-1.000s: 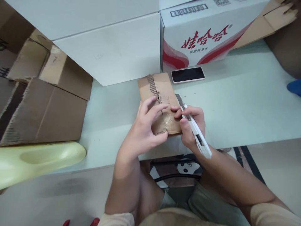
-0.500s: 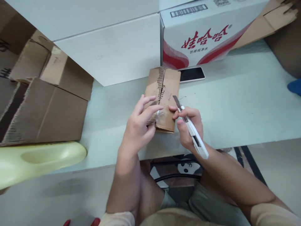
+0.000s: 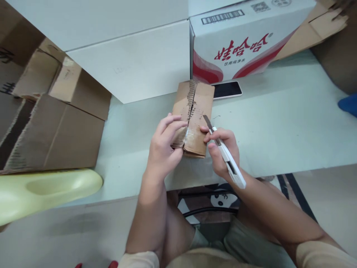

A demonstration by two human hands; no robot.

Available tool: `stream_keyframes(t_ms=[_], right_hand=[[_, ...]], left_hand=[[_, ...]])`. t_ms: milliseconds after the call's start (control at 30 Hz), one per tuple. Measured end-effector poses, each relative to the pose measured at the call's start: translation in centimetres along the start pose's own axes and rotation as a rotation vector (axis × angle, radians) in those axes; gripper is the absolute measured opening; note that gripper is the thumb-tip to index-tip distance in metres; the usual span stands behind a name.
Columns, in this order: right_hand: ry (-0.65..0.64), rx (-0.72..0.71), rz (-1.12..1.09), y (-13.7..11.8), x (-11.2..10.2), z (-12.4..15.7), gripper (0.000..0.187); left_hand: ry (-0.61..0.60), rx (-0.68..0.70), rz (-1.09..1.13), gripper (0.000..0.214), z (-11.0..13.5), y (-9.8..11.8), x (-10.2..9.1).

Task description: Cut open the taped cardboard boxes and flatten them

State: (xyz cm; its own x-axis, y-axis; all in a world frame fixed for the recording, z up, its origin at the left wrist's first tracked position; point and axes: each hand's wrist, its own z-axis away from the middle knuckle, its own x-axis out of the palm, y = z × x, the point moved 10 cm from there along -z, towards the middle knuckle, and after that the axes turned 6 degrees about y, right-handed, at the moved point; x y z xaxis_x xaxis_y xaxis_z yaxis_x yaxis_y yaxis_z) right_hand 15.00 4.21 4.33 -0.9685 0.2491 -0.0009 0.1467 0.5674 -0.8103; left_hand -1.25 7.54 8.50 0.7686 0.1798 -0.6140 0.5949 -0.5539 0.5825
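Observation:
A small brown cardboard box (image 3: 202,102) lies on the pale green table, its top seam torn along the middle and clear tape shining at the near end. My left hand (image 3: 167,143) rests on the box's near left side, fingers curved over the top and thumb at the near corner. In my right hand (image 3: 225,149) is a white utility knife (image 3: 230,163), its blade out and pointing up and away to the left, above the box. Fingertips of that hand touch the box's right edge.
A smartphone (image 3: 227,89) lies behind the box. White cartons (image 3: 139,67) and a white-and-red water carton (image 3: 240,56) stand at the back. At left are open brown boxes (image 3: 75,137) and a yellow-green plastic object (image 3: 55,188). The table's front edge runs below my hands.
My left fingers have lowered onto the box top, and the lifted part by the tape lies flatter. The knife has hardly moved in my right hand.

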Motion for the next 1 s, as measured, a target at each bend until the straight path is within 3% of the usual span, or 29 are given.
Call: stream_keyframes(t_ms=[200,300,467,633,1000], right_hand=[[-0.007,0.009,0.002,0.3,-0.1,0.2,0.011],[-0.002,0.023,-0.033,0.4,-0.1,0.2,0.019],[0.022,0.022,-0.045,0.3,-0.3,0.1,0.030],[-0.038,0.030,-0.022,0.2,0.0,0.2,0.028],[-0.019,0.069,-0.024,0.3,-0.2,0.1,0.024]], left_hand=[[-0.031,-0.115,-0.028,0.054,0.3,-1.4,0.5],[-0.030,-0.148,-0.015,0.057,0.4,-1.8,0.7],[-0.031,-0.151,-0.003,0.059,0.4,-1.8,0.7],[-0.046,-0.152,-0.010,0.060,0.4,-1.9,0.7],[-0.026,-0.099,0.035,0.059,0.5,-1.5,0.8]])
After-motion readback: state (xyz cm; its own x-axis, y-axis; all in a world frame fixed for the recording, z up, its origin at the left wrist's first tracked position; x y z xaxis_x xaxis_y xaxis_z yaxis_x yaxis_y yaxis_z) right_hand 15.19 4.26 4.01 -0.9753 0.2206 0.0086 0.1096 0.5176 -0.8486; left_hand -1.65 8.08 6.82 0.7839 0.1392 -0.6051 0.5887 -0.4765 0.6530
